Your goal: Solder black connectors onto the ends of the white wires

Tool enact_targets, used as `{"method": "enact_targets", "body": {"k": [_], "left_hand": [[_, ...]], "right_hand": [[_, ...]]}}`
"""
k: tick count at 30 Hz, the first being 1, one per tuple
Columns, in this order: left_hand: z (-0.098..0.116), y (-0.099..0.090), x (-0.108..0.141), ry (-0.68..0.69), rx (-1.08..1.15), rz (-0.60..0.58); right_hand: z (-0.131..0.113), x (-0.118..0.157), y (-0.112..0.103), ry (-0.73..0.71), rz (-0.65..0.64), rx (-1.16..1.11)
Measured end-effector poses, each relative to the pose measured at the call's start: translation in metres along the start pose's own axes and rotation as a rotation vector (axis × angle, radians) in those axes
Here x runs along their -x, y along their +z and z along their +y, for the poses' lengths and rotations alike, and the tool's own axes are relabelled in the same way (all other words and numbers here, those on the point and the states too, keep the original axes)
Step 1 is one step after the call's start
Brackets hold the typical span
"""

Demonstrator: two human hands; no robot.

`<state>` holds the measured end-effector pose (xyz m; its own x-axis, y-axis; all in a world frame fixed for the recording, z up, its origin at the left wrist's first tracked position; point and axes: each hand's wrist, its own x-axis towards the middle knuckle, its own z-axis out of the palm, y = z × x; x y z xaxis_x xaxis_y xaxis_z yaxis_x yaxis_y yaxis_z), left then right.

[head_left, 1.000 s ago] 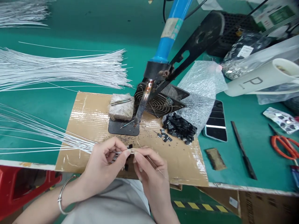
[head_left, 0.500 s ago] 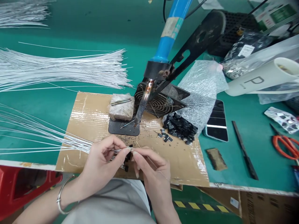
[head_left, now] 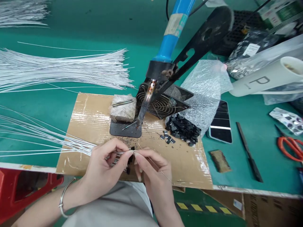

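My left hand (head_left: 106, 171) is closed, thumb and forefinger pinching the end of a white wire. Beneath it the near bundle of white wires (head_left: 79, 145) fans out to the left, some ends carrying small black connectors (head_left: 128, 170). Closed as well, my right hand (head_left: 155, 168) meets the left fingertips at the wire end. A thin strand of solder wire (head_left: 166, 177) runs through its fingers; the tiny piece at the fingertips is hidden. Above both hands, a blue-handled soldering iron (head_left: 167, 44) points downward in its black stand (head_left: 201, 42).
Cardboard (head_left: 189, 170) lies under the work. Behind the hands are a wrapped block (head_left: 123, 110), a fan (head_left: 161, 104) and a pile of black connectors (head_left: 182, 129). To the right lie a phone (head_left: 220, 123), a file (head_left: 248, 151) and scissors (head_left: 290, 146). Another wire bundle (head_left: 71, 69) lies at left.
Both hands keep almost the same pose, fingertips together; the right hand has shifted very slightly left. Otherwise only a slight shift of the camera view shows.
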<state>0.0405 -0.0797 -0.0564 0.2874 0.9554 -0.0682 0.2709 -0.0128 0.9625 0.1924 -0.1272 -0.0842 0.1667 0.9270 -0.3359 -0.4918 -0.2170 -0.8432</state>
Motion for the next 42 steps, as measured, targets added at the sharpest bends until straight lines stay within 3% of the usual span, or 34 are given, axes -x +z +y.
{"method": "enact_targets", "body": {"k": [7,16,24,33,42], "left_hand": [[0.001,0.001,0.000,0.072,-0.115,0.034],[0.008,-0.003,-0.003,0.083,-0.152,-0.024],[-0.002,0.000,0.000,0.044,-0.129,-0.001],[-0.004,0.006,0.001,0.110,-0.184,0.062],[-0.006,0.008,0.004,-0.007,-0.100,0.051]], "right_hand": [[-0.003,-0.001,0.004,0.057,0.009,-0.055],[-0.016,-0.010,-0.005,0.198,-0.050,-0.063],[-0.011,-0.007,-0.004,0.177,-0.044,-0.081],[-0.003,-0.003,0.003,0.129,0.038,-0.166],[0.004,0.000,0.011,0.118,0.097,-0.165]]}}
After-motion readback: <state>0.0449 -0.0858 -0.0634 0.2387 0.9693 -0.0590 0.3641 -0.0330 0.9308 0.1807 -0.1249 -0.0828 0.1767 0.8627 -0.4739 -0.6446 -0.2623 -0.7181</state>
